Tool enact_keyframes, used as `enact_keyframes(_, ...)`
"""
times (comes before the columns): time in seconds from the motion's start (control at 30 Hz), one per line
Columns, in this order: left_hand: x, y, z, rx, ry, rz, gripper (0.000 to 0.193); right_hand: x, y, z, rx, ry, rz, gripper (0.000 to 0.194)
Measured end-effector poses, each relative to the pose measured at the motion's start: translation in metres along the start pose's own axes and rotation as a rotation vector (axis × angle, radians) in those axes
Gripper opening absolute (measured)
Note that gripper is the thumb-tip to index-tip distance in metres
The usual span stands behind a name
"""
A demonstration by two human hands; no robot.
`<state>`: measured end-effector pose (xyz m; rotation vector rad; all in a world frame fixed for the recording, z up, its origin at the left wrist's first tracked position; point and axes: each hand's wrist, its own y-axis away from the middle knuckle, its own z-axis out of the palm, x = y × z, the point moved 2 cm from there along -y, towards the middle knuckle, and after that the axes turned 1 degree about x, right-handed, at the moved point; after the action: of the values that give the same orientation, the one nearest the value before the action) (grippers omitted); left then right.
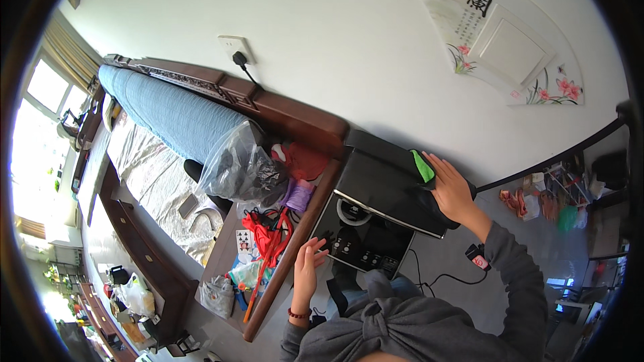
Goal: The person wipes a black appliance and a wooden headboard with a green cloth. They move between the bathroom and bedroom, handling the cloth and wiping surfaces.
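Observation:
My right hand (450, 191) lies flat on the far right part of a black padded cover (382, 176), its fingers stretched towards the wall. A bright green cloth (422, 165) with a dark side shows beneath its fingers, partly hidden by the hand. Below the cover's metal edge strip is a glossy black panel (385, 241) with a pale ring and several round controls. My left hand (308, 266), with a beaded bracelet at the wrist, is raised near the panel's left corner and holds nothing. Its fingers are slightly apart.
A dark wooden bench (282, 281) on the left bears a clear plastic bag (236, 166), a red strap bundle (266, 234), purple cord (300, 195) and playing cards (245, 240). A black cable (437, 277) crosses the floor. A plugged wall socket (236, 50) sits above the bench's backrest.

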<state>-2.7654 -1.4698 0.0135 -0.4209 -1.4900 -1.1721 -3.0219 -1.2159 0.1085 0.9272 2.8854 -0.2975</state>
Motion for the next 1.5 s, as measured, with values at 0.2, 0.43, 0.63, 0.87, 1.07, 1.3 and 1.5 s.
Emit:
enact_keyframes(0.2,0.001,-0.008,0.014,-0.05,-0.037,-0.011,0.048,0.02,0.048,0.011,0.227,-0.165,0.16,0.041)
enact_keyframes(0.43,0.002,-0.019,0.03,-0.117,-0.066,-0.033,0.047,0.028,0.089,0.076,0.661,-0.646,0.499,0.039)
enact_keyframes(0.63,0.004,-0.024,0.047,-0.176,-0.081,-0.042,0.047,0.014,0.119,0.149,0.908,-1.62,1.184,0.042)
enact_keyframes(0.87,0.007,-0.023,0.066,-0.238,-0.125,-0.062,0.049,0.012,0.126,0.203,0.947,-2.202,1.143,0.042)
enact_keyframes(1.07,0.008,-0.018,0.071,-0.243,-0.151,-0.062,0.05,0.005,0.122,0.225,0.925,-1.932,1.163,0.041)
enact_keyframes(1.3,0.006,-0.017,0.07,-0.234,-0.152,-0.078,0.048,-0.009,0.114,0.183,0.878,-2.509,0.494,0.039)
enact_keyframes(1.5,0.007,-0.021,0.072,-0.25,-0.144,-0.072,0.048,-0.022,0.118,0.146,0.827,-2.563,0.637,0.041)
